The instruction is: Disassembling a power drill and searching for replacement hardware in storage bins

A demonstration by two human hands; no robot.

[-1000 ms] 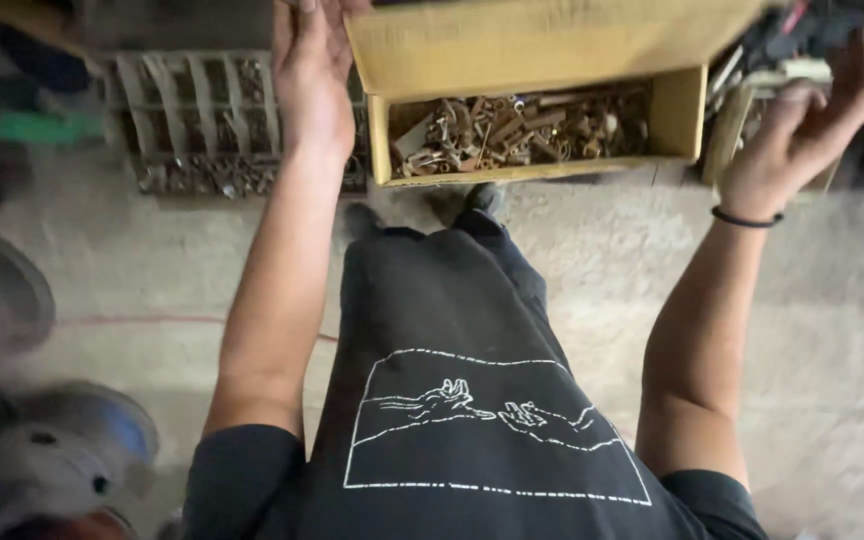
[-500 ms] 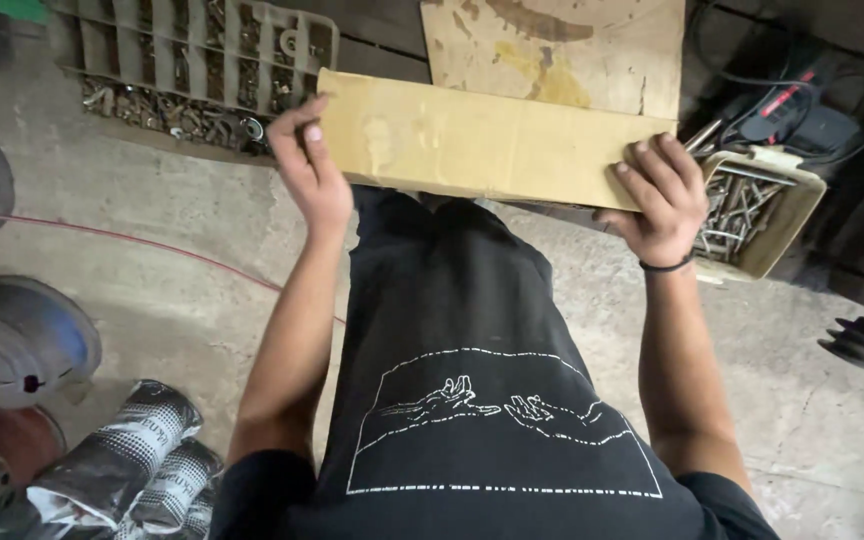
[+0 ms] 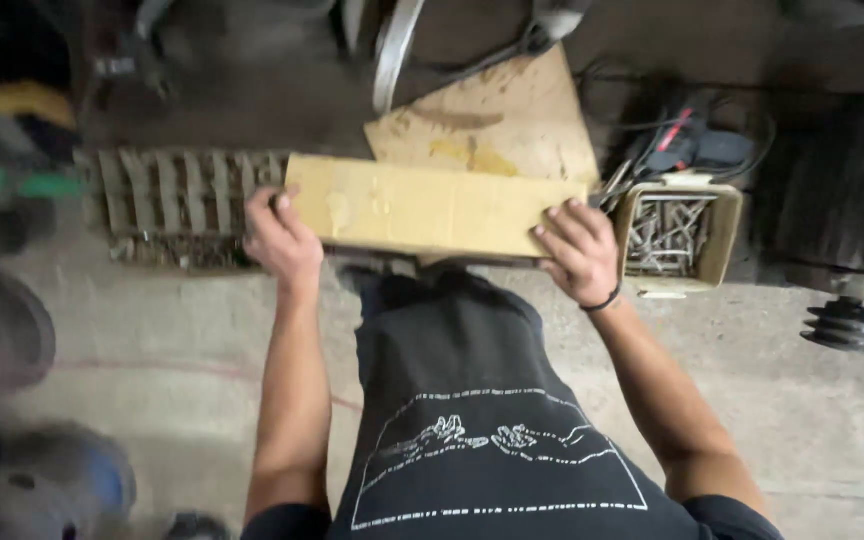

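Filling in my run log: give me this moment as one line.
left hand: grips box's left end | right hand: grips right end | long yellow cardboard box: held level over floor | small nail box: beside right hand

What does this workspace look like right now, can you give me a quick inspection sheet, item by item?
Surface: bare concrete floor, dusty.
Job's things: long yellow cardboard box, held level, closed side facing the camera.
Clutter: small box of nails; slotted tray of metal parts; plywood sheet; grooved pulley.
Hands: left hand grips the box's left end; right hand grips its right end.
Cables: dark cords behind the nails.
Surroundings: blurred round metal parts at left.
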